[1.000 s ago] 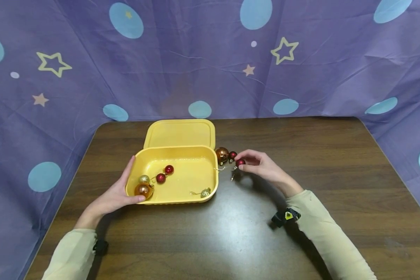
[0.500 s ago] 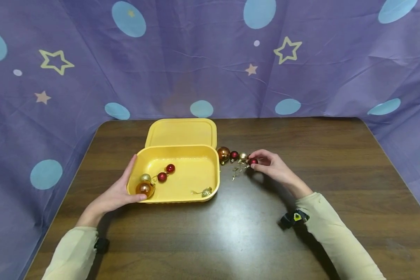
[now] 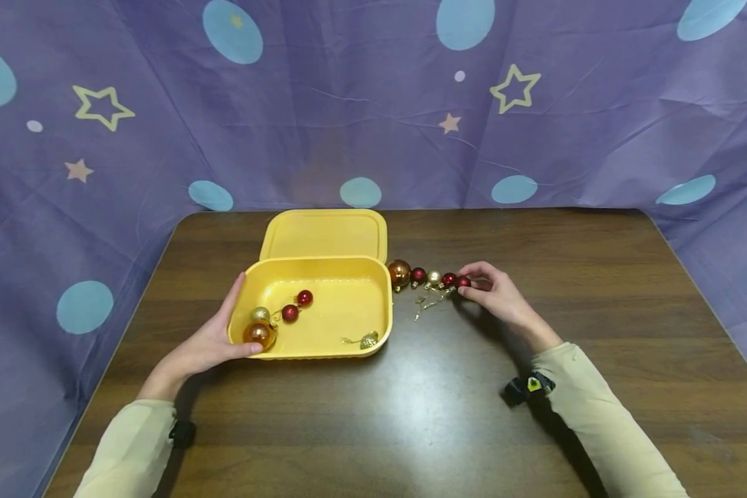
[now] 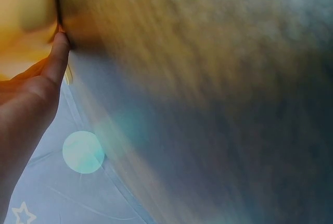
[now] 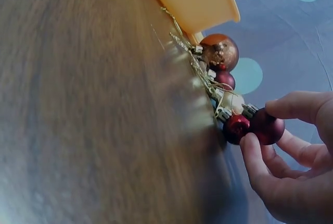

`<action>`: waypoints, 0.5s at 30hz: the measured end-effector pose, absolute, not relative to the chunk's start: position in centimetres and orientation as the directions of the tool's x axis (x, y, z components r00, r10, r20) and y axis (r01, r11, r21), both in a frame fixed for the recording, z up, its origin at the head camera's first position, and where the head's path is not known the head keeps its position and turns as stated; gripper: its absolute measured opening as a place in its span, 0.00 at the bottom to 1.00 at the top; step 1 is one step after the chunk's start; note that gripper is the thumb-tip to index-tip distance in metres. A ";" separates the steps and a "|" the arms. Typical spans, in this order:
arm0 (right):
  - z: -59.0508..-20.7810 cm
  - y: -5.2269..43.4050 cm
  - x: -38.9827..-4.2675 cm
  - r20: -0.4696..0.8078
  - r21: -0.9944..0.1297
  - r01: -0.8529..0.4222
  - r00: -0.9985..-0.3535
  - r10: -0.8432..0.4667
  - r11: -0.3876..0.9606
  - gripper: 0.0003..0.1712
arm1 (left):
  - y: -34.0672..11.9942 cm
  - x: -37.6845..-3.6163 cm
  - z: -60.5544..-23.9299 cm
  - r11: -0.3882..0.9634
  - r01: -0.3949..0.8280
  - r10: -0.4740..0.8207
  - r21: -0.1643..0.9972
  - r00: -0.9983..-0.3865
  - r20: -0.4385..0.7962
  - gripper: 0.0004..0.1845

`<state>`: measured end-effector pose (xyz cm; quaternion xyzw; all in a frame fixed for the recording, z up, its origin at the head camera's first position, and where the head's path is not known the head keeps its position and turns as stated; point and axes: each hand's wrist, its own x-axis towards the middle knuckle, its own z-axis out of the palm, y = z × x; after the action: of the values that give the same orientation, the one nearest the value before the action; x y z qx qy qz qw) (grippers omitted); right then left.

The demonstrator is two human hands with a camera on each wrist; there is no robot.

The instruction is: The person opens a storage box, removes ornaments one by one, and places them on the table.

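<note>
At the right end of a row of baubles, my right hand pinches a dark red bauble between thumb and fingers, right against a shiny red bauble. Leftward along the row come a pale gold bauble, another dark red bauble and a large copper bauble by the box. My left hand grips the left end of the yellow box, thumb over its front rim. Inside lie an amber bauble, a gold bauble, two red baubles and a gold glitter ornament.
Behind the box lies its yellow lid, flat on the brown wooden table. Gold hanging strings trail in front of the row. A purple patterned curtain hangs along the table's back edge.
My right hand has moved right with the dark red bauble, bringing it to the row's end. The pale gold and shiny red baubles have come into sight. My left hand keeps its grip on the box.
</note>
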<state>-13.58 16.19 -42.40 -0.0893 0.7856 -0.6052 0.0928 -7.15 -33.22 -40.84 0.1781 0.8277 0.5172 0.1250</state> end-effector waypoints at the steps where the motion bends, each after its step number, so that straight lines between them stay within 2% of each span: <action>1: -42.5 16.3 -13.6 -0.040 -0.965 -0.027 -0.968 -0.249 0.260 0.18 | -33.2 -7.2 -40.8 0.401 0.166 0.425 0.901 -0.905 -0.022 0.65; 15: -42.8 17.0 -14.2 -0.070 -0.930 -0.019 -0.971 -0.228 0.366 0.18 | -33.3 -7.2 -40.9 0.383 0.164 0.428 0.909 -0.903 -0.017 0.65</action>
<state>-14.23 17.03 -42.85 -0.0751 0.8212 -0.5579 0.0939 -7.20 -33.26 -40.95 0.1803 0.8221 0.5253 0.1256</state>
